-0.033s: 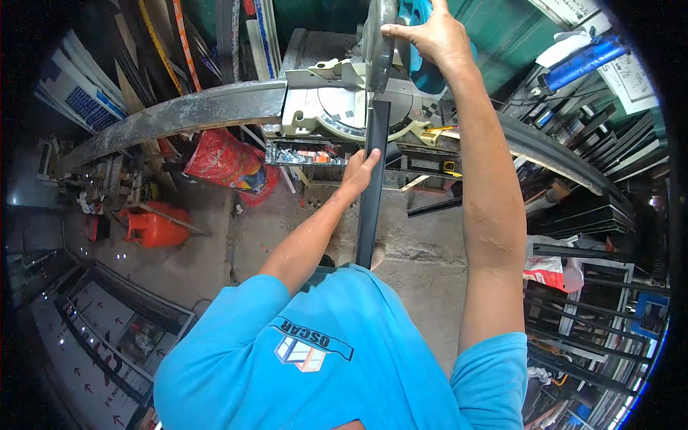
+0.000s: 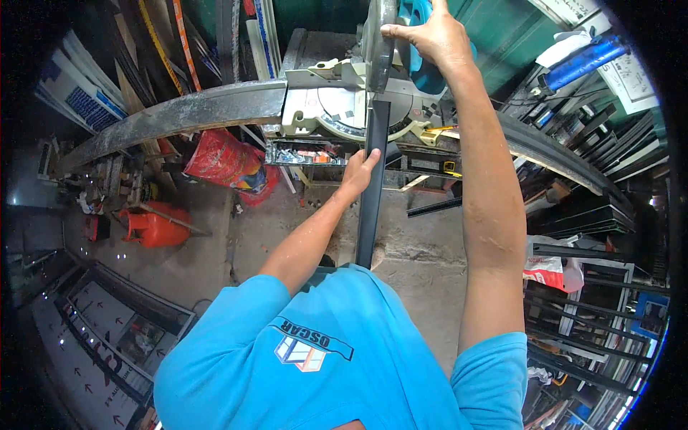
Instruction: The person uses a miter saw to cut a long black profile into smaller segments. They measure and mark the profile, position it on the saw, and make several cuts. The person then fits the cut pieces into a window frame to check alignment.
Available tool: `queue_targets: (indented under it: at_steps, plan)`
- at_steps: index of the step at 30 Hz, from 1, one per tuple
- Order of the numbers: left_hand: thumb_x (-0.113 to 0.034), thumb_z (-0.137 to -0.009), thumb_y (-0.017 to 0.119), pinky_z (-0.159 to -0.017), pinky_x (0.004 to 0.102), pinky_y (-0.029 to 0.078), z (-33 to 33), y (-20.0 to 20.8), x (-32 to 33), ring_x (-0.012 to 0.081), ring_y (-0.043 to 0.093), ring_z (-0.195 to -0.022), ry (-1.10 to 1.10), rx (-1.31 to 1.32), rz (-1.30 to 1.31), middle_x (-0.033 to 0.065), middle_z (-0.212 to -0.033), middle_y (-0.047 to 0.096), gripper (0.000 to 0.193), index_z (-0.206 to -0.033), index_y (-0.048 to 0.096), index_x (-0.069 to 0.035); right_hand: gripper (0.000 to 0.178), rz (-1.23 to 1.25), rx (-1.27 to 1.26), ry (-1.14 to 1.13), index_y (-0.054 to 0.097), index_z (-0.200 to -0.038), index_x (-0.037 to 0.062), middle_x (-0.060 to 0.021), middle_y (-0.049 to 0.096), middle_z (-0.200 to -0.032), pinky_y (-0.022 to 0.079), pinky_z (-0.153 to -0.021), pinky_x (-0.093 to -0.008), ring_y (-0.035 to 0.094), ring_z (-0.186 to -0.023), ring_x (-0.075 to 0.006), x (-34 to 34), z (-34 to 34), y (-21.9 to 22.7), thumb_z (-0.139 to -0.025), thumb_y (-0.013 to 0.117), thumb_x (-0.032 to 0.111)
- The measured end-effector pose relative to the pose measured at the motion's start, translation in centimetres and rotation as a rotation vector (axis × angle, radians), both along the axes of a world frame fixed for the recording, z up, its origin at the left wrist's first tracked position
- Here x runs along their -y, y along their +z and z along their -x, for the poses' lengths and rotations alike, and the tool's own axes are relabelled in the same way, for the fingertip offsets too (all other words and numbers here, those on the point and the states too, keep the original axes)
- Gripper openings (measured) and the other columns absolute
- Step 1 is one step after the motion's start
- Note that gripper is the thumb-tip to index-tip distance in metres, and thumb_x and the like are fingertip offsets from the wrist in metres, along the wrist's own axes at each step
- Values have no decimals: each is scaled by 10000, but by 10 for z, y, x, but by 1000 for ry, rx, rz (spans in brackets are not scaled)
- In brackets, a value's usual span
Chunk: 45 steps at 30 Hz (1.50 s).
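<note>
A long dark metal profile (image 2: 371, 208) runs from my body up to the miter saw (image 2: 330, 107), its far end lying on the saw's base under the blade guard (image 2: 380, 50). My left hand (image 2: 358, 175) is closed round this profile just in front of the saw base, thumb on top. At the saw's raised head, beside its blue housing (image 2: 423, 68), my right hand (image 2: 433, 39) grips with the thumb stretched across to the guard. The upper edge of the picture cuts off its other fingers. The blade itself is hidden by the guard.
Long metal supports (image 2: 193, 111) extend either side of the saw. A yellow tape measure (image 2: 450, 168) sits below the base at right. Left of me are a red sack (image 2: 229, 163) and an orange gas cylinder (image 2: 159, 223). Metal frames (image 2: 580, 308) and profiles crowd the right.
</note>
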<state>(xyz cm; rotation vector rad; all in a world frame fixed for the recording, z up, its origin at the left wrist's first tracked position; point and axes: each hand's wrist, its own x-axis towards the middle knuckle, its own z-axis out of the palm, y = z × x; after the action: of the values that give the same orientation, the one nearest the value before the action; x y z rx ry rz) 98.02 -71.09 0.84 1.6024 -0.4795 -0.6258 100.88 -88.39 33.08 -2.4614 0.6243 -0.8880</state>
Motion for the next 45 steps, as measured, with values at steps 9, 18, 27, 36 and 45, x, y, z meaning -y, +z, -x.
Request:
queue_targets:
  at_steps: [9,18,27,36,45]
  plan:
    - [-502,-1032,541,-663,375,446,1,2,-2,163,568,-717,-13,-31,4,53,-744,619,551,-883,644,19,893,-46,-30,0,515,-1308,4,-287,701,-1124,549,-894,-446,683,-1068,-434,-5,4,4,-627,952,381]
    - [-521,-1029,521,-726,432,448,-5,-16,2,267,581,-755,1,3,-7,145,-762,616,585,-876,616,36,932,-14,-82,-14,505,-1306,-24,-295,702,-1115,557,-877,-447,690,-1054,-428,8,-15,19,-616,957,410]
    - [-488,-1042,512,-760,373,447,10,13,-4,181,552,-820,31,20,78,54,-827,611,514,-956,637,3,1058,-155,-185,2,464,-1387,-62,-250,702,-1064,574,-671,-426,695,-830,-287,25,-31,60,-580,987,378]
    - [-523,-1038,512,-812,410,458,5,0,-2,238,587,-857,-18,-24,81,131,-888,648,547,-1003,626,11,1095,-87,-171,-17,436,-1439,-46,-235,686,-1073,568,-627,-410,664,-785,-264,24,-34,47,-588,984,373]
    - [-530,-1036,501,-853,455,462,1,3,-14,353,633,-947,-41,69,2,221,-974,670,573,-1050,606,32,1086,-189,-185,-2,424,-1460,-15,-256,629,-1270,600,-674,-430,663,-1022,-327,3,-25,57,-606,975,366]
